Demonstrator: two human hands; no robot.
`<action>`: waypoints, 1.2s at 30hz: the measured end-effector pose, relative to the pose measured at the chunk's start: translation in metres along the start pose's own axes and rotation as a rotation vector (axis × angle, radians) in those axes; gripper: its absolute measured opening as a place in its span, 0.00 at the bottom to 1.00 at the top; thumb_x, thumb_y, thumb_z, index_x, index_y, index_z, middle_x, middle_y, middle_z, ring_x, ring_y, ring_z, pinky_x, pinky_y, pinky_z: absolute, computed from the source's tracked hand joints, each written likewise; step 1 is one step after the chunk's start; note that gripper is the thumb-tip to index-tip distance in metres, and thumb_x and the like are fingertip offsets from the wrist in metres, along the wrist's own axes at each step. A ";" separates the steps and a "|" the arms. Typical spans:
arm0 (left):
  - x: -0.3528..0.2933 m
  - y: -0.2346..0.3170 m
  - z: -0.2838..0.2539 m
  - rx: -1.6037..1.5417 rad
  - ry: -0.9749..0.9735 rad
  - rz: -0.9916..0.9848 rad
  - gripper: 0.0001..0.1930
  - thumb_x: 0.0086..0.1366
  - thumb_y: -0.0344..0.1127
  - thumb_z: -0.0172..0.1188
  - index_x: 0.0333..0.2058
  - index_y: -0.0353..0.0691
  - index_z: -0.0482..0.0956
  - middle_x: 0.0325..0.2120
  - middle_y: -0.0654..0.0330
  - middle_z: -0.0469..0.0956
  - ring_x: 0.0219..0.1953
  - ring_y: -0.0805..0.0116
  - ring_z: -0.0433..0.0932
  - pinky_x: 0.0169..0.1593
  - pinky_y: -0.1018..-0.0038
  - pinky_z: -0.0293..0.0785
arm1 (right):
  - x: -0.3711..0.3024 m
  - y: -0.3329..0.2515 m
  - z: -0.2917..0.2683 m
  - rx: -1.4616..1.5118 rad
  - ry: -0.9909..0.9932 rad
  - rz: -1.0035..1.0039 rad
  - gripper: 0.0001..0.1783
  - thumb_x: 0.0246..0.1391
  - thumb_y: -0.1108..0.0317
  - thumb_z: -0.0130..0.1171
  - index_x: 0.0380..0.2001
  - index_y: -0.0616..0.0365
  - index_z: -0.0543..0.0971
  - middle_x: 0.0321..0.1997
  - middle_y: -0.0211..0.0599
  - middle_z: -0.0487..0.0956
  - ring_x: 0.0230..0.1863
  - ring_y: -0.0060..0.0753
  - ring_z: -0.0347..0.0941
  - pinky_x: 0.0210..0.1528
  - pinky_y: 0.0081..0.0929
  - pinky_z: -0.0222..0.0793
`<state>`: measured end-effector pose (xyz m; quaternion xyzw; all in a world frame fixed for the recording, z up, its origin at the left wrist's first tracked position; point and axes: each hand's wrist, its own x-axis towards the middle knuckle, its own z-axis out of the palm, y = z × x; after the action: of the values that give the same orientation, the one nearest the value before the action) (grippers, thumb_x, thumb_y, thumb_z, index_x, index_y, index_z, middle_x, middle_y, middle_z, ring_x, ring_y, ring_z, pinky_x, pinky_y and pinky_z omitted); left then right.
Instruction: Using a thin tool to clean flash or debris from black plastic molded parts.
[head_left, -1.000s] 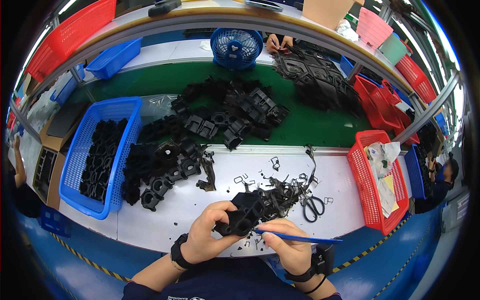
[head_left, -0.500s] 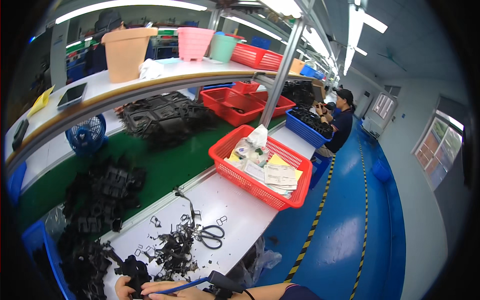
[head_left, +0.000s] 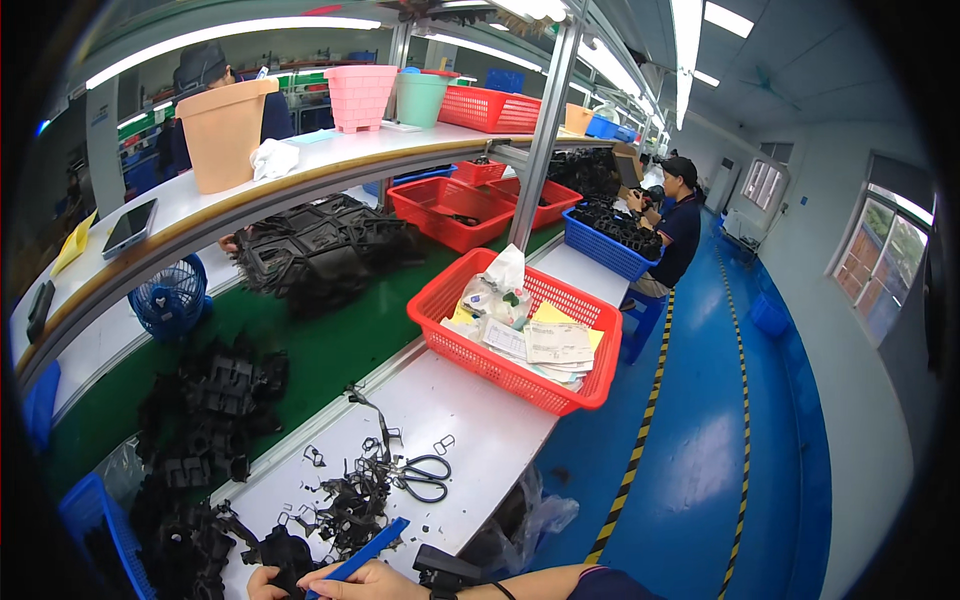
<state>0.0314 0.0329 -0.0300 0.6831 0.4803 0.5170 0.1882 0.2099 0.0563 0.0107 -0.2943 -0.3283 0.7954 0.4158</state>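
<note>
At the lower edge, my left hand point(head_left: 265, 584) grips a black moulded plastic part point(head_left: 286, 552) from its left side. My right hand point(head_left: 368, 584) is closed round a slim blue tool point(head_left: 372, 548), whose upper end slants up to the right. Its lower end is hidden at the fingers beside the part, so its kind cannot be made out. Just beyond the hands, a heap of black plastic scraps point(head_left: 362, 505) is spread over the white table point(head_left: 478, 400). Black-handled scissors point(head_left: 424, 478) rest against the heap's right side.
A red basket point(head_left: 470, 362) holding papers and bags stands beyond the scissors. Black parts point(head_left: 220, 400) are piled on the green belt point(head_left: 345, 335). A blue crate point(head_left: 100, 510) sits at left; a shelf point(head_left: 300, 172) carries pots. A co-worker point(head_left: 680, 225) sits farther along.
The blue tool has swung from lying low toward the right to a steeper upward slant. My right hand has turned with it; the left still holds the black part. The whole view has shifted slightly.
</note>
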 end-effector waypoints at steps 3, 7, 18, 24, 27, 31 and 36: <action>-0.005 -0.003 0.003 -0.076 0.015 -0.055 0.19 0.52 0.18 0.65 0.39 0.39 0.67 0.52 0.51 0.68 0.44 0.66 0.71 0.40 0.77 0.70 | -0.002 0.003 0.003 -0.032 0.018 -0.066 0.14 0.58 0.66 0.59 0.42 0.65 0.80 0.31 0.37 0.82 0.28 0.22 0.78 0.30 0.16 0.73; -0.012 -0.002 0.008 -0.253 0.054 -0.202 0.21 0.53 0.21 0.66 0.42 0.39 0.66 0.55 0.53 0.66 0.44 0.69 0.69 0.41 0.77 0.70 | -0.006 0.007 0.006 -0.254 0.060 -0.199 0.12 0.58 0.67 0.58 0.42 0.64 0.81 0.34 0.38 0.83 0.30 0.27 0.79 0.33 0.20 0.74; 0.004 0.016 0.015 -0.127 0.118 -0.105 0.26 0.44 0.18 0.67 0.38 0.39 0.62 0.47 0.49 0.66 0.48 0.64 0.69 0.52 0.73 0.67 | -0.002 0.006 -0.001 -0.221 -0.009 -0.153 0.13 0.62 0.73 0.52 0.46 0.67 0.78 0.37 0.35 0.78 0.35 0.19 0.73 0.36 0.15 0.69; 0.002 0.010 0.009 -0.071 0.140 -0.050 0.26 0.43 0.21 0.71 0.38 0.40 0.65 0.43 0.48 0.72 0.41 0.63 0.74 0.39 0.76 0.72 | 0.001 -0.001 0.006 -0.023 -0.013 -0.090 0.13 0.62 0.70 0.52 0.46 0.66 0.78 0.32 0.37 0.79 0.32 0.20 0.73 0.32 0.14 0.67; 0.002 0.010 0.005 -0.037 0.149 -0.026 0.26 0.43 0.21 0.71 0.38 0.40 0.65 0.43 0.49 0.73 0.41 0.62 0.74 0.38 0.74 0.72 | 0.001 0.000 0.009 -0.081 -0.024 -0.084 0.14 0.63 0.69 0.51 0.46 0.67 0.78 0.31 0.36 0.79 0.31 0.19 0.72 0.32 0.13 0.66; -0.001 0.009 0.000 -0.044 0.039 -0.045 0.28 0.44 0.18 0.71 0.39 0.40 0.61 0.46 0.50 0.66 0.46 0.67 0.71 0.48 0.75 0.71 | 0.007 -0.004 0.011 -0.802 0.003 -0.692 0.13 0.51 0.79 0.61 0.42 0.66 0.79 0.35 0.47 0.81 0.33 0.34 0.79 0.34 0.23 0.75; 0.000 0.018 -0.009 -0.252 0.053 -0.171 0.27 0.44 0.17 0.70 0.38 0.40 0.61 0.43 0.54 0.67 0.42 0.71 0.72 0.45 0.77 0.72 | 0.075 -0.036 -0.067 -1.261 0.612 -1.131 0.08 0.52 0.80 0.58 0.37 0.68 0.77 0.36 0.49 0.80 0.31 0.43 0.79 0.34 0.30 0.76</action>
<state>0.0312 0.0220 -0.0132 0.5967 0.4728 0.5731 0.3033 0.2408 0.1548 -0.0173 -0.4611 -0.6746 0.0308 0.5757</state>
